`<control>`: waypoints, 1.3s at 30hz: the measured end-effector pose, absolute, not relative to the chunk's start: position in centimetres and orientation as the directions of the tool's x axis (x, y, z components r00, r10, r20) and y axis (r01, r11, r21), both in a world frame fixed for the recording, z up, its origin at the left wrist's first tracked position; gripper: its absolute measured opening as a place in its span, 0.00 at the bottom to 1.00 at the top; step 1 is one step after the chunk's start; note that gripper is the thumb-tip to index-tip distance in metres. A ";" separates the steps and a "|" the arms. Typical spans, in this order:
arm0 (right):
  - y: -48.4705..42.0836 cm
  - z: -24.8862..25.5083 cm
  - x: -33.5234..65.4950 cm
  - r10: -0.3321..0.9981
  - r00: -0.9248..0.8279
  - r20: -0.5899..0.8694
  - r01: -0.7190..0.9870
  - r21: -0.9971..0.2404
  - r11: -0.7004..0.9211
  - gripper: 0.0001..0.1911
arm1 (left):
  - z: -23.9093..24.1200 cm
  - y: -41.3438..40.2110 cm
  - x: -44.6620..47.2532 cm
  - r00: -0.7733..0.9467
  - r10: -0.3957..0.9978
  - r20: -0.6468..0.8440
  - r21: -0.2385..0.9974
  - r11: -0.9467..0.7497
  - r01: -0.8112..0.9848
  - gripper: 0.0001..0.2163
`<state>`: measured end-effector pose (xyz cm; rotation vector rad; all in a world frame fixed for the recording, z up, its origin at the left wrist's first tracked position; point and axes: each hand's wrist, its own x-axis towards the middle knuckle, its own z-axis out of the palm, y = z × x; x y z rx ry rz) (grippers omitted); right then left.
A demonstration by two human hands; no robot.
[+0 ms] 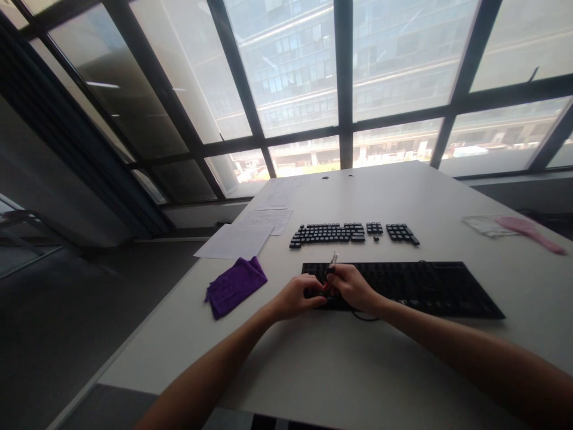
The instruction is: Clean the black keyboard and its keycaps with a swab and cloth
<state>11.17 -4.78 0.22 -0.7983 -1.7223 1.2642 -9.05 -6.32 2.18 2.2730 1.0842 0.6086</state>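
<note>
A black keyboard (430, 289) lies on the white table in front of me, its key area dark with the key caps off over at least part of it. My right hand (349, 285) is closed around a small keycap puller (333, 260), whose thin metal prongs point up and away. Beside it, my left hand (301, 294) is over the keyboard's left end, thumb and fingers curled together by the puller's lower end. What sits between those left fingertips is hidden. Behind the keyboard, loose black key caps (331, 233) stand in rows grouped like a keyboard's layout.
A folded purple cloth (237, 285) lies left of the keyboard. Sheets of white paper (237, 240) are spread behind it. To the right are a pink brush-like object (530, 232) and a clear packet (481, 225). The keyboard's cable (364, 318) loops at its front edge.
</note>
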 end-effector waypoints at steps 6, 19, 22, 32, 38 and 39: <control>-4.6 0.1 11.1 0.871 -0.408 0.272 -0.007 -0.955 0.295 0.12 | 2.1 -6.2 -9.2 0.542 0.825 0.161 0.735 -0.467 0.492 0.11; -4.7 -0.7 10.9 0.890 -0.322 0.325 0.009 -0.938 0.346 0.10 | 2.2 -6.6 -8.3 0.378 0.891 0.253 0.718 -0.434 0.544 0.14; -4.9 -0.6 10.8 0.891 -0.309 0.334 0.029 -0.933 0.360 0.11 | 2.3 -6.7 -8.5 0.424 0.882 0.208 0.735 -0.427 0.527 0.16; -3.9 -1.3 10.4 0.948 -0.244 0.205 -0.073 -0.979 0.193 0.15 | 1.4 -6.0 -9.0 0.451 0.844 0.291 0.673 -0.516 0.530 0.14; -4.1 -0.5 10.6 0.937 -0.297 0.184 -0.106 -0.982 0.159 0.17 | 1.6 -6.3 -8.2 0.451 0.769 0.454 0.651 -0.631 0.421 0.10; -4.1 -0.5 10.6 0.934 -0.301 0.191 -0.103 -0.981 0.167 0.17 | 1.7 -6.4 -8.1 0.435 0.774 0.459 0.671 -0.623 0.402 0.11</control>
